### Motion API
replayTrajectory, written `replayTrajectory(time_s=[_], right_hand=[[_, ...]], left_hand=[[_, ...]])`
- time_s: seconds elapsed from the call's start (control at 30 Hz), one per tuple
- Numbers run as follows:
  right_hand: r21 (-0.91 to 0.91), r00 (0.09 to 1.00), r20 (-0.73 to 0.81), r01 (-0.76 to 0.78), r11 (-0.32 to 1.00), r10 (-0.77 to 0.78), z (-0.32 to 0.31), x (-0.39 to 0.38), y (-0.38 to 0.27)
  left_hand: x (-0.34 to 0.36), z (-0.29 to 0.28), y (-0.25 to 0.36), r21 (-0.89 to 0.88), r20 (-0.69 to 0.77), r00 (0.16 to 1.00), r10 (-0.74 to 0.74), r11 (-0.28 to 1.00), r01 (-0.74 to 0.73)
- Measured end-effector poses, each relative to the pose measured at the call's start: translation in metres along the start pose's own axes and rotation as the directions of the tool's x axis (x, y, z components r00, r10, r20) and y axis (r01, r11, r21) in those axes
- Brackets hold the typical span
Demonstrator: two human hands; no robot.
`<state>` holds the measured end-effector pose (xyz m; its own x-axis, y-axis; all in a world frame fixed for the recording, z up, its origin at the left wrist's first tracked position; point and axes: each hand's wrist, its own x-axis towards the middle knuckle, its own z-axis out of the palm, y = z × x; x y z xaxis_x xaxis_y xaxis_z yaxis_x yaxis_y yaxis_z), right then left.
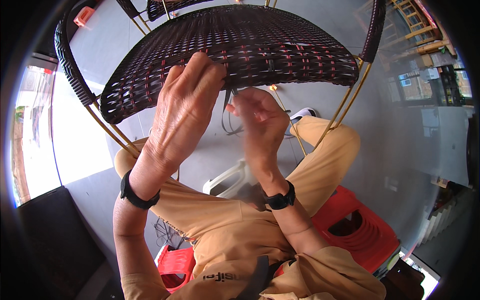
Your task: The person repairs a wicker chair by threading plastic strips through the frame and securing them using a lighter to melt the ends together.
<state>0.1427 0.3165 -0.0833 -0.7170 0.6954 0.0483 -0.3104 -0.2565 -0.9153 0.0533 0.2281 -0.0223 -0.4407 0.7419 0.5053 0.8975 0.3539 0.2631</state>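
A curved woven seat [250, 45] of dark brown strands flecked with red spans the upper middle, on gold metal legs [340, 112]. My left hand [182, 110] grips its near edge, fingers bent onto the weave. Just right of it, under the edge, my right hand [262, 120] is curled and partly motion-blurred, its thumb and forefinger at a thin dark strip [226, 112] that hangs in a loop from the weave. What the left fingertips touch behind the strands is hidden.
Red plastic stools [375, 235] are beside and beneath me. A pale plastic piece [217, 182] lies between my legs. More woven furniture stands at the top, a small red stool [84, 16] upper left, wooden frames [420, 30] upper right, a dark panel [55, 230] lower left.
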Motion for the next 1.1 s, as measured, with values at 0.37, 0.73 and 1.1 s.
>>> replayTrajectory(time_s=[0.37,0.73,1.1], right_hand=[[-0.259,0.951,-0.026,0.29,0.921,-0.307,0.005,0.004,0.02],[-0.163,0.961,-0.107,0.237,0.958,-0.256,0.013,0.001,0.019],[-0.27,0.946,-0.056,0.294,0.917,-0.319,0.008,0.002,0.014]], left_hand=[[0.005,0.001,-0.002,0.018,0.054,0.999,-0.004,1.0,0.003],[0.009,-0.004,-0.001,-0.013,0.114,0.993,-0.019,1.0,0.021],[0.014,-0.001,0.003,-0.078,0.055,0.996,-0.071,0.994,0.075]])
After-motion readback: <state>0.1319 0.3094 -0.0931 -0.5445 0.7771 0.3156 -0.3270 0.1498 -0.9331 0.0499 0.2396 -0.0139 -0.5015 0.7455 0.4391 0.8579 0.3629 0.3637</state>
